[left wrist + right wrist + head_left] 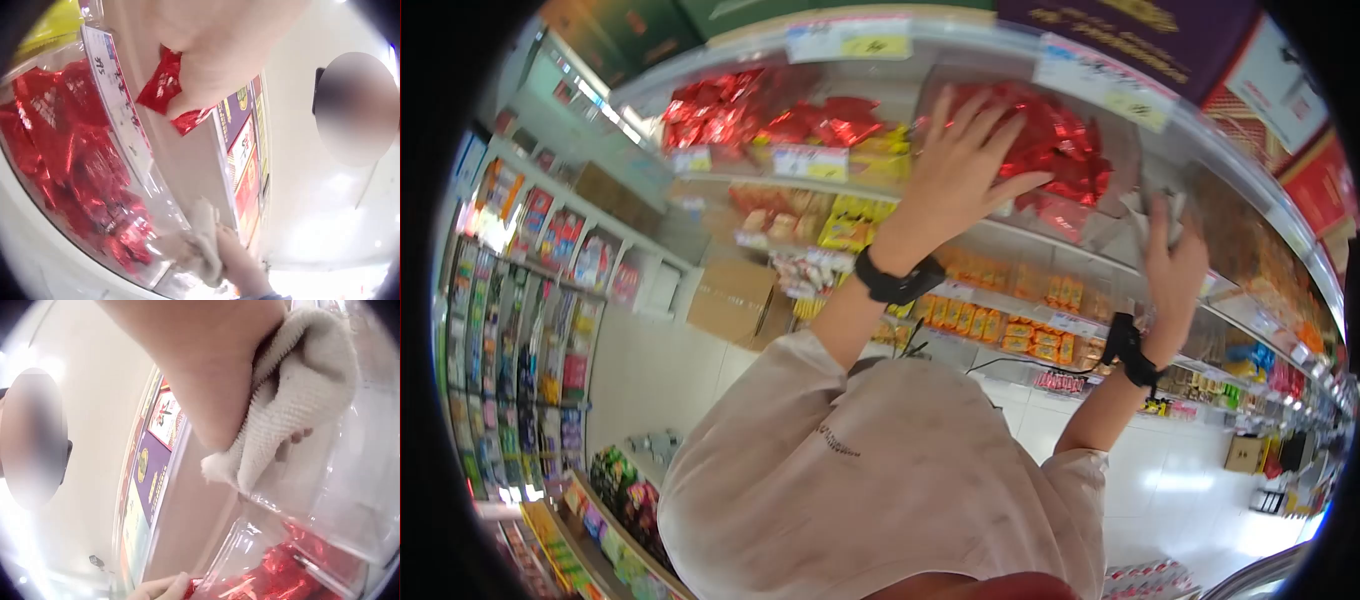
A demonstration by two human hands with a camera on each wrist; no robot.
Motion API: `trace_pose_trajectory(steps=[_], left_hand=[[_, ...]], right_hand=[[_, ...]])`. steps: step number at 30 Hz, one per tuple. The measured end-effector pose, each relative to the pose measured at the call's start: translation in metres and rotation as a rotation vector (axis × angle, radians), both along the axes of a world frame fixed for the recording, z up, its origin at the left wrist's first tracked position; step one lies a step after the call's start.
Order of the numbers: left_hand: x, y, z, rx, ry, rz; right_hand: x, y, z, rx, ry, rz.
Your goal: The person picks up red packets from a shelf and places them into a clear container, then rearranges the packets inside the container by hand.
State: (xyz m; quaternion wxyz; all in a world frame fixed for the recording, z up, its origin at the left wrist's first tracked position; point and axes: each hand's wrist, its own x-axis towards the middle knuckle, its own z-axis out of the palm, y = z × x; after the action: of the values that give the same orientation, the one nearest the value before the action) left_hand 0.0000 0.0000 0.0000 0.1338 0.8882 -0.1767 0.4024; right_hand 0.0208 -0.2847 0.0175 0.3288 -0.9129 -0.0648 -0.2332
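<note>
My left hand (955, 185) reaches over a clear bin of shiny red packets (1080, 150), its fingers spread and fairly straight. Close against its palm side, two red packets (161, 86) stick out in the left wrist view; the fingertips are hidden there. A whitish ribbed cloth (300, 400) is bunched in my right hand (1175, 265), which grips it at the clear plastic beside the red bin. In the left wrist view, the cloth (206, 240) is blurred near the bin's far end.
Price labels (1105, 85) line the shelf edge above the bins. Lower tiers hold yellow and orange packs (960, 315). Dark purple and red boxes (1120, 35) stand on top. A cardboard box (735, 300) is on the floor at left; more stocked shelves (520, 350) stand beyond.
</note>
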Motion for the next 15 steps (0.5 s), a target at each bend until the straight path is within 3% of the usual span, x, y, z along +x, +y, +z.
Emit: trace_pose_trajectory(steps=[2, 5, 9, 11, 12, 15], left_hand=[[-0.016, -0.013, 0.017, -0.11, -0.138, -0.093], [-0.052, 0.016, 0.004, -0.318, -0.035, -0.201], [-0.1, 0.043, 0.001, -0.565, 0.1, -0.325], [-0.116, 0.058, -0.007, -0.635, 0.178, -0.244], [-0.121, 0.066, -0.01, -0.672, 0.215, -0.199], [-0.135, 0.088, -0.019, -0.743, 0.208, -0.142]], right_hand=[[0.003, -0.023, -0.017, -0.025, -0.123, 0.074], [0.013, -0.04, -0.042, -0.155, -0.297, 0.104], [0.042, -0.073, -0.063, 0.111, -0.34, 0.028], [0.044, -0.068, -0.043, 0.256, -0.336, -0.012], [0.036, -0.037, -0.028, 0.256, -0.511, -0.138], [0.048, -0.029, -0.033, 0.387, -0.541, -0.138]])
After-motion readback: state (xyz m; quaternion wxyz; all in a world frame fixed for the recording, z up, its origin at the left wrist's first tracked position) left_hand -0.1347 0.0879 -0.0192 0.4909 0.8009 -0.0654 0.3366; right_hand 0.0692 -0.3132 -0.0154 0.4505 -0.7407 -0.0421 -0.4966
